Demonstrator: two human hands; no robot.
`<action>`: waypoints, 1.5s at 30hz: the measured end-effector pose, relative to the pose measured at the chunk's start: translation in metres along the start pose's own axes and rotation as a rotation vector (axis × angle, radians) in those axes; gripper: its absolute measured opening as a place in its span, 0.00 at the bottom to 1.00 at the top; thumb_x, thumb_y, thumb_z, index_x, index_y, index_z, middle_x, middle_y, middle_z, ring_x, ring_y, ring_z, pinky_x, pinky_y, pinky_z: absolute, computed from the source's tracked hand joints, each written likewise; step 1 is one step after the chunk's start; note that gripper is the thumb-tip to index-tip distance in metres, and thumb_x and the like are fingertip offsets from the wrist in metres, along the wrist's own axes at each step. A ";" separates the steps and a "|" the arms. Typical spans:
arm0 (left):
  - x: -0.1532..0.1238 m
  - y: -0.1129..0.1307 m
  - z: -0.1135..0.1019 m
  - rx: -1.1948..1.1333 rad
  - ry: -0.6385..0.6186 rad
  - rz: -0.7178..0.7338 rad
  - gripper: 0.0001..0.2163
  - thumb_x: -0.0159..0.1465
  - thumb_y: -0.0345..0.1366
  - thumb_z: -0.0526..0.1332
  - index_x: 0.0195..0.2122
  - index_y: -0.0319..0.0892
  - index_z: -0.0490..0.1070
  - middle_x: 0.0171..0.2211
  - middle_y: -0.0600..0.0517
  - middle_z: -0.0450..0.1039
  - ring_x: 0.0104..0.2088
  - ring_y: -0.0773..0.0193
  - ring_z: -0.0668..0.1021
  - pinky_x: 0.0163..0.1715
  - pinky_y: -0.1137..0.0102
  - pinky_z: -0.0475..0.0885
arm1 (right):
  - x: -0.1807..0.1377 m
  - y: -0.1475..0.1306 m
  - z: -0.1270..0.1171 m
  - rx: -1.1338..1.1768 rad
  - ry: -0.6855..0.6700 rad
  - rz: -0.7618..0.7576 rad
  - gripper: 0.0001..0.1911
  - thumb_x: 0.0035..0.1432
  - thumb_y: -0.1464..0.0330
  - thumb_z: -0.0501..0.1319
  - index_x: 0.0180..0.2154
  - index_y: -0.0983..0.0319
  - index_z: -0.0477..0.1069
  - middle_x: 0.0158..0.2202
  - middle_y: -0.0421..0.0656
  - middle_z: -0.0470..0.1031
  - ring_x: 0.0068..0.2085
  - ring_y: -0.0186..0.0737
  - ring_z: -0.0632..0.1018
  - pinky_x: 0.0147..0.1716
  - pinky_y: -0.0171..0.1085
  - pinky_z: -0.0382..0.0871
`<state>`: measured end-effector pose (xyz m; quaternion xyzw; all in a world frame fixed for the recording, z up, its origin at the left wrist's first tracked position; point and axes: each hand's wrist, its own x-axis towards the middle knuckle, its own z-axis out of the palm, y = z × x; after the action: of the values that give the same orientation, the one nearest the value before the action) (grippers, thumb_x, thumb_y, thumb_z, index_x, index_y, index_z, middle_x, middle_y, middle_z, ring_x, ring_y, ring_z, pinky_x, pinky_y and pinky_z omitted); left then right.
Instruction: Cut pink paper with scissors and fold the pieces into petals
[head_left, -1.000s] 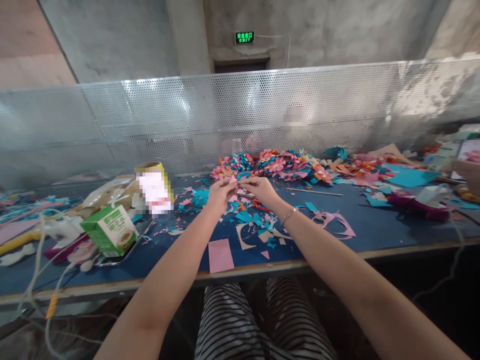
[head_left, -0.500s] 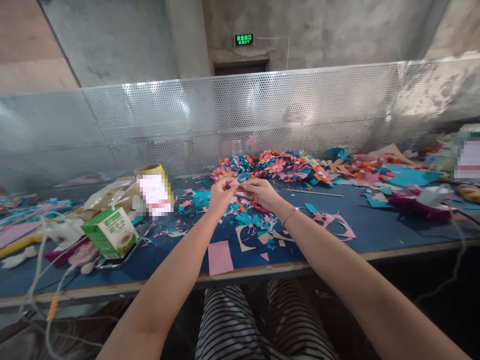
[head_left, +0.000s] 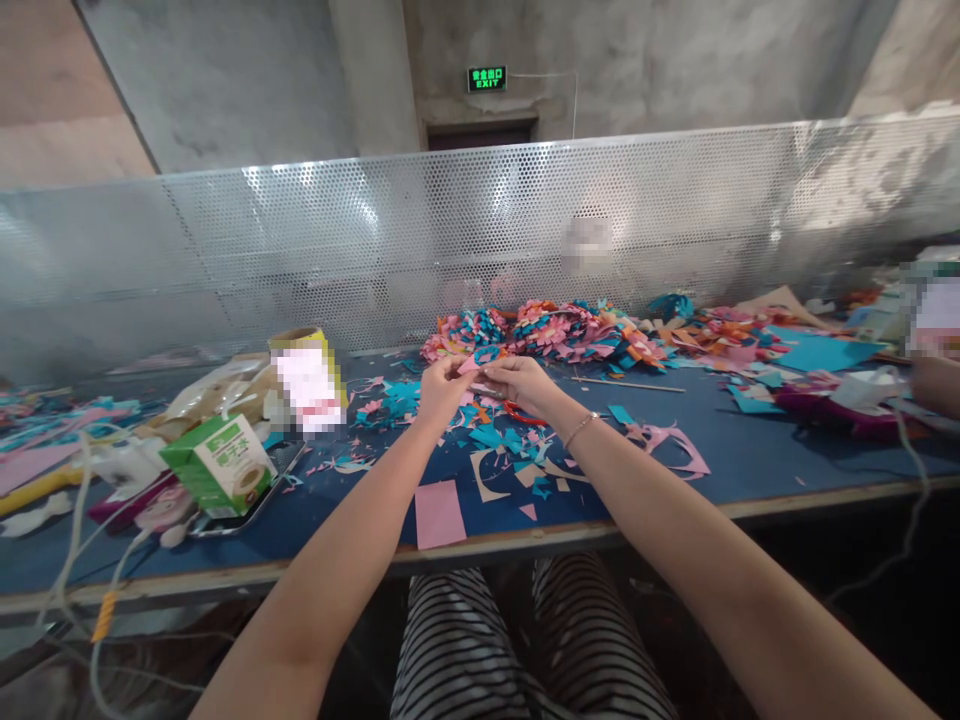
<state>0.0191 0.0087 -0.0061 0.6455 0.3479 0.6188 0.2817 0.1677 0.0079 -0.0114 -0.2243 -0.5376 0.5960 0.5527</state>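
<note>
My left hand (head_left: 444,380) and my right hand (head_left: 523,385) meet above the middle of the blue table (head_left: 360,530). Both are closed in a pinch on a small pink craft piece (head_left: 470,366), felt or paper, I cannot tell which. Fingers cover part of it. Just behind my hands lies a long heap of pink, blue and orange cut-out flowers (head_left: 555,335). Blue and cream scraps (head_left: 495,437) are strewn below my right hand. Closer to me, a flat pink sheet (head_left: 441,515) rests near the table edge.
A green and white drink carton (head_left: 225,465) stands on a metal tray (head_left: 281,490) to the left, with a yellow-edged container (head_left: 330,370) behind. White cables (head_left: 79,500) hang at the left. A thin stick (head_left: 630,384) and purple item (head_left: 832,412) lie rightward. Perforated metal screen (head_left: 300,240) closes the back.
A blurred part of another person's arm or hand has come in at the right edge. My hands keep their pinch on the pink piece, almost unmoved.
</note>
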 end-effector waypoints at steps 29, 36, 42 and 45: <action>0.001 -0.004 0.001 -0.104 -0.067 -0.175 0.07 0.44 0.30 0.65 0.27 0.39 0.73 0.23 0.54 0.71 0.26 0.68 0.73 0.30 0.73 0.67 | 0.006 -0.002 -0.014 -0.212 0.127 -0.080 0.15 0.41 0.57 0.63 0.24 0.62 0.66 0.25 0.39 0.69 0.25 0.29 0.69 0.22 0.29 0.61; -0.001 0.000 0.001 -0.181 -0.108 -0.267 0.11 0.40 0.32 0.69 0.25 0.38 0.70 0.21 0.53 0.71 0.22 0.69 0.72 0.26 0.72 0.68 | 0.001 0.000 -0.006 -0.488 -0.037 -0.218 0.15 0.45 0.57 0.62 0.29 0.62 0.67 0.25 0.38 0.68 0.25 0.29 0.67 0.24 0.31 0.63; -0.001 -0.008 0.003 -0.123 -0.128 -0.199 0.12 0.38 0.30 0.68 0.24 0.38 0.69 0.21 0.54 0.71 0.24 0.68 0.73 0.29 0.71 0.68 | 0.006 0.007 -0.006 -0.623 0.027 -0.275 0.12 0.45 0.60 0.61 0.25 0.62 0.65 0.21 0.37 0.67 0.23 0.31 0.68 0.24 0.33 0.62; -0.002 -0.010 0.003 -0.126 -0.151 -0.212 0.12 0.40 0.30 0.68 0.27 0.38 0.72 0.24 0.52 0.73 0.27 0.67 0.74 0.31 0.70 0.69 | 0.008 0.006 -0.007 -0.670 0.083 -0.283 0.10 0.46 0.62 0.59 0.25 0.62 0.66 0.22 0.37 0.67 0.24 0.32 0.67 0.25 0.33 0.61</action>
<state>0.0215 0.0133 -0.0149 0.6309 0.3523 0.5557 0.4111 0.1691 0.0186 -0.0165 -0.3403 -0.7057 0.2952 0.5469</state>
